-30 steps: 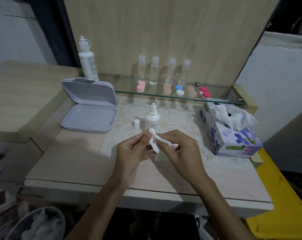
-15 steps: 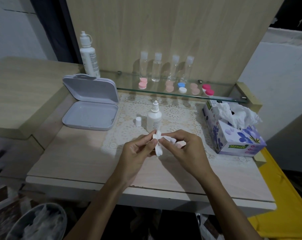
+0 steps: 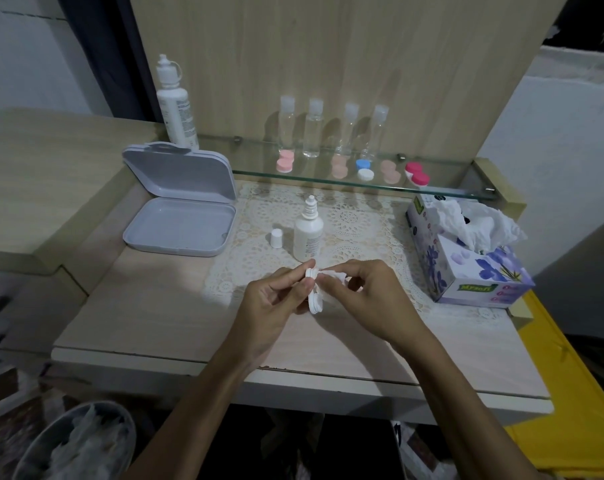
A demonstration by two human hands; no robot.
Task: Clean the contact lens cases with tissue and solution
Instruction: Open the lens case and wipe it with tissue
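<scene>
An open grey box (image 3: 179, 223) lies empty at the left. At centre, a white lens case (image 3: 313, 289) is pinched on edge in the left hand (image 3: 276, 303) above the table (image 3: 148, 317) — apparently steadied so a tissue wad (image 3: 331, 277), nipped by the right hand (image 3: 376, 299), can be worked into a well. Behind stands an uncapped solution bottle (image 3: 308, 233); at right, a tissue box (image 3: 466, 251) is stuffed full.

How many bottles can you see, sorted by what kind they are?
Small clear plastic bottles with white caps: 4
Tall white plastic solution bottle: 1
Small white plastic dropper bottle, cap off: 1
Total: 6
</scene>
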